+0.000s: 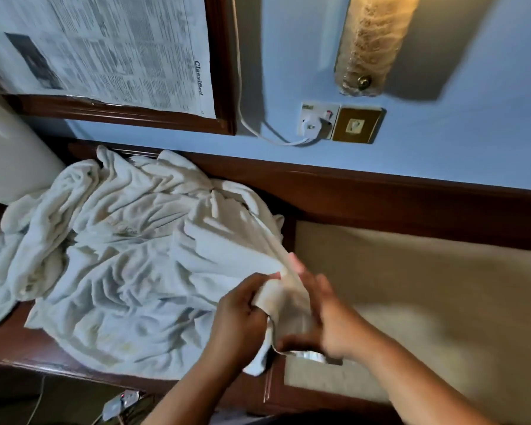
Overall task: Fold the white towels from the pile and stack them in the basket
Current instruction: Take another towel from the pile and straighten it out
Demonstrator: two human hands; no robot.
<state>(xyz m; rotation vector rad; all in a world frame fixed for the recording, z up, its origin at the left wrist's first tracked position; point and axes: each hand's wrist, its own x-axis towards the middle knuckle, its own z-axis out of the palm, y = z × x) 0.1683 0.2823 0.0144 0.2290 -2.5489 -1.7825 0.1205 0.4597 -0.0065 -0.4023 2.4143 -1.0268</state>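
Bedroom, likely of hotel type. Indicated by: padded headboard (411,286) framed in dark wood trim (380,197); wall lamp (377,41) mounted on blue wall (472,133); socket (327,111) fitted with plug (311,127); brass switch plate (357,125); white towels (129,240) heaped on wooden bedside top (28,348).

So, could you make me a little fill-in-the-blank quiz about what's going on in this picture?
1. The left hand and right hand both hold one towel, whose colour is ____.
2. The pile of towels lies on a ledge made of dark ____.
3. The printed sheet covering the frame is a ____.
4. The wall with the plug is painted light ____.
Missing words: white; wood; newspaper; blue.
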